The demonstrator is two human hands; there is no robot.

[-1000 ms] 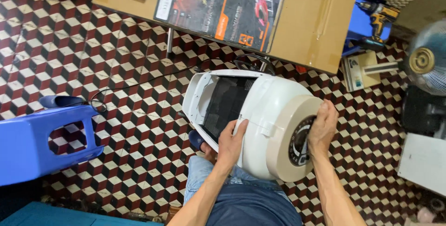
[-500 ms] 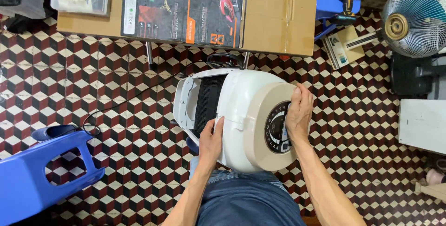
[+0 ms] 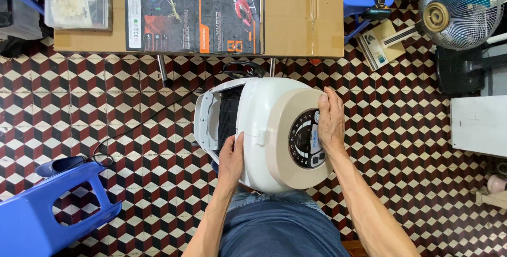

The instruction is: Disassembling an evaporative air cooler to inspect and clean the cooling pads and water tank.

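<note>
Both hands are still clasping the white appliance (image 3: 266, 130): left hand (image 3: 231, 157) has stayed on its side, right hand (image 3: 331, 122) has shifted onto the beige panel.

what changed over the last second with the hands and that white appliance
The view shifted, so the white appliance sits more centred. The left hand stays on its side and the right hand on the beige control end; no grip was taken or released. The blue stool stays put.

Bright, even overhead light, soft shadows, sharp focus throughout, slight wide-angle bending at the edges.
</note>
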